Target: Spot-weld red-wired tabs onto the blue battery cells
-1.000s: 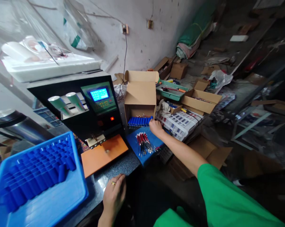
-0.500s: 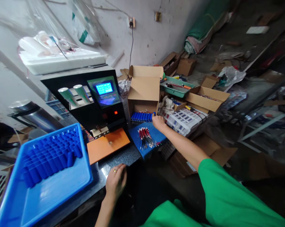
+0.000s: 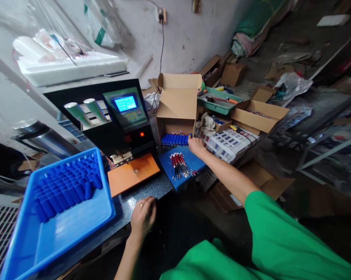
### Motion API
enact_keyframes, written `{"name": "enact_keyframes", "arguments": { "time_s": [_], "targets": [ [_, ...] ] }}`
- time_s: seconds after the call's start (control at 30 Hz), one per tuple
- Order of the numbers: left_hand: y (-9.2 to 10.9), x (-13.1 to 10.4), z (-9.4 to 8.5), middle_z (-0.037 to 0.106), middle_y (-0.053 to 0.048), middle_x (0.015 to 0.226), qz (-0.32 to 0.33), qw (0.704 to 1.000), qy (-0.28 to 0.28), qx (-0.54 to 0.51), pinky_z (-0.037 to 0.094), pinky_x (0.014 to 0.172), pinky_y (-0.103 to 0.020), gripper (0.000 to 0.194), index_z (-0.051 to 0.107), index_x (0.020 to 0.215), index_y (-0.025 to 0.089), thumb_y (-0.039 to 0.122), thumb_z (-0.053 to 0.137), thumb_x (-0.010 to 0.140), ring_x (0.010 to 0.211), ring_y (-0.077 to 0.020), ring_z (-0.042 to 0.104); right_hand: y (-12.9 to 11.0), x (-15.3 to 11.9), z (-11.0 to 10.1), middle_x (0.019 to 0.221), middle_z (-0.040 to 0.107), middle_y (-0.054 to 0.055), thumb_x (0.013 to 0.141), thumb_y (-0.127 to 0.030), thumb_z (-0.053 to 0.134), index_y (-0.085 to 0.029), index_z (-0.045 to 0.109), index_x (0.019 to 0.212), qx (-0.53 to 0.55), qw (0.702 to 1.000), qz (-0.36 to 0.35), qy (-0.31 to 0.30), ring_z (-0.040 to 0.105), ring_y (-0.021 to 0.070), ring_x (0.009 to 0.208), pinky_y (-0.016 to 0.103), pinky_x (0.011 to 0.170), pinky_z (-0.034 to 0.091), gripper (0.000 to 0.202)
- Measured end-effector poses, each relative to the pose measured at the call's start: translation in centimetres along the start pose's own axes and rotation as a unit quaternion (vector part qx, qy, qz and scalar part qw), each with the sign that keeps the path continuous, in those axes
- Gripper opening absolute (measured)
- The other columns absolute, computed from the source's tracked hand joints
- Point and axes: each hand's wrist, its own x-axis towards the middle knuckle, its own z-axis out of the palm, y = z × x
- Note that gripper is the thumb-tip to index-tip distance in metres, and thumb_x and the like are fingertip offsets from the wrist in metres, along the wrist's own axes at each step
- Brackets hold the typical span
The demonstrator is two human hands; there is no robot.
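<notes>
The right hand (image 3: 196,144) has crept a little further toward the row of blue cells (image 3: 175,139) over the last second and now touches the row's right end, just in front of the open box (image 3: 177,105) near the middle of the frame. The fingers curl down against the end cells; whether they are clamped on one cannot be told from here. That small advance suggests the hand is settling on the cells rather than passing over them.

The left hand (image 3: 142,217) has hardly moved: it lies palm down, fingers loosely together, on the dark tabletop (image 3: 152,189) edge at lower centre, holding nothing.

The cells lie side by side at the far edge of a blue pad (image 3: 189,161), and a bundle of red and black leads (image 3: 178,170) lies on that pad just below the right wrist. Left of the pad is the welder (image 3: 117,116) with its orange plate (image 3: 132,175), and a blue tray (image 3: 60,210) fills the lower left.
</notes>
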Motion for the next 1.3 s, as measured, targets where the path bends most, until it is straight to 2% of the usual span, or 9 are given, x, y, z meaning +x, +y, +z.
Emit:
{"name": "enact_keyframes", "arguments": {
  "time_s": [0.3, 0.37, 0.53, 0.63, 0.7, 0.93, 1.1, 1.2, 1.3],
  "targets": [
    [0.0, -0.1, 0.0, 0.072, -0.01, 0.098, -0.01, 1.0, -0.005, -0.006, 0.054, 0.078, -0.031, 0.019, 0.063, 0.108, 0.018, 0.012, 0.057, 0.092, 0.087, -0.0193, 0.068, 0.2, -0.8, 0.0, 0.109, 0.071, 0.031, 0.095, -0.004, 0.042, 0.0, 0.031, 0.155, 0.015, 1.0, 0.002, 0.0, 0.071, 0.0323, 0.109, 0.038, 0.091, 0.054, 0.061],
    [0.0, -0.1, -0.1, 0.072, -0.009, 0.098, -0.009, 1.0, -0.004, -0.013, 0.054, 0.078, -0.031, 0.019, 0.063, 0.109, 0.018, 0.012, 0.058, 0.092, 0.086, -0.0193, 0.068, 0.0, -1.3, -0.1, 0.108, 0.072, 0.028, 0.096, -0.009, 0.045, -0.004, 0.036, 0.154, 0.034, 0.999, -0.002, 0.011, 0.071, 0.0319, 0.108, 0.038, 0.092, 0.053, 0.058],
    [0.1, -0.2, 0.0, 0.072, -0.01, 0.099, -0.015, 1.0, -0.004, -0.019, 0.054, 0.079, -0.031, 0.02, 0.062, 0.11, 0.018, 0.012, 0.059, 0.092, 0.087, -0.0192, 0.067, -1.6, -1.7, 0.2, 0.108, 0.076, 0.016, 0.095, -0.023, 0.059, -0.016, 0.069, 0.124, 0.202, 0.978, -0.052, 0.029, 0.071, 0.0269, 0.105, 0.032, 0.091, 0.051, 0.032],
    [0.1, -0.4, 0.0, 0.072, -0.01, 0.099, -0.026, 0.999, -0.01, -0.021, 0.054, 0.081, -0.032, 0.019, 0.062, 0.109, 0.018, 0.012, 0.058, 0.092, 0.089, -0.0193, 0.068, -2.9, -1.3, 1.0, 0.097, 0.077, 0.009, 0.089, -0.016, 0.065, -0.015, 0.076, 0.104, 0.316, 0.944, -0.092, 0.005, 0.072, 0.0207, 0.092, 0.025, 0.084, 0.05, 0.019],
    [0.1, -0.4, 0.1, 0.071, -0.01, 0.099, -0.025, 0.999, -0.009, -0.021, 0.054, 0.08, -0.032, 0.019, 0.062, 0.109, 0.018, 0.012, 0.058, 0.092, 0.089, -0.0191, 0.067, -3.6, -1.2, 1.5, 0.089, 0.077, 0.006, 0.085, -0.012, 0.067, -0.014, 0.077, 0.098, 0.344, 0.933, -0.107, -0.002, 0.071, 0.0184, 0.084, 0.024, 0.079, 0.049, 0.016],
    [0.2, -0.3, 0.0, 0.072, -0.009, 0.097, -0.013, 1.0, 0.005, -0.007, 0.054, 0.08, -0.031, 0.019, 0.061, 0.11, 0.018, 0.012, 0.057, 0.092, 0.087, -0.0188, 0.067, -4.8, -1.4, 2.4, 0.086, 0.077, 0.006, 0.085, -0.017, 0.071, -0.015, 0.078, 0.093, 0.302, 0.942, -0.146, -0.009, 0.069, 0.0178, 0.081, 0.022, 0.074, 0.046, 0.011],
    [0.4, -0.3, 0.0, 0.072, -0.009, 0.098, -0.02, 1.0, 0.008, -0.011, 0.055, 0.08, -0.032, 0.019, 0.061, 0.109, 0.018, 0.012, 0.057, 0.092, 0.087, -0.0194, 0.068, -5.1, -1.7, 2.9, 0.089, 0.078, 0.007, 0.086, -0.017, 0.07, -0.017, 0.078, 0.087, 0.279, 0.953, -0.116, -0.008, 0.07, 0.0196, 0.087, 0.022, 0.074, 0.046, 0.008],
    [0.6, -0.3, 0.1, 0.072, -0.01, 0.098, -0.031, 0.999, 0.008, -0.013, 0.055, 0.079, -0.033, 0.017, 0.062, 0.108, 0.018, 0.014, 0.057, 0.092, 0.087, -0.0195, 0.068, -5.1, -1.7, 3.2, 0.087, 0.077, 0.006, 0.084, -0.016, 0.07, -0.017, 0.077, 0.082, 0.304, 0.948, -0.098, -0.005, 0.069, 0.0186, 0.085, 0.022, 0.074, 0.046, 0.007],
    [0.5, -0.3, 0.1, 0.073, -0.01, 0.097, -0.048, 0.998, 0.001, -0.028, 0.055, 0.08, -0.034, 0.016, 0.064, 0.106, 0.019, 0.016, 0.057, 0.093, 0.088, -0.0198, 0.069, -4.7, -1.5, 3.5, 0.079, 0.075, 0.004, 0.08, -0.013, 0.07, -0.016, 0.075, 0.076, 0.366, 0.927, -0.084, -0.007, 0.067, 0.0161, 0.076, 0.022, 0.071, 0.046, 0.007]
  ]
}}
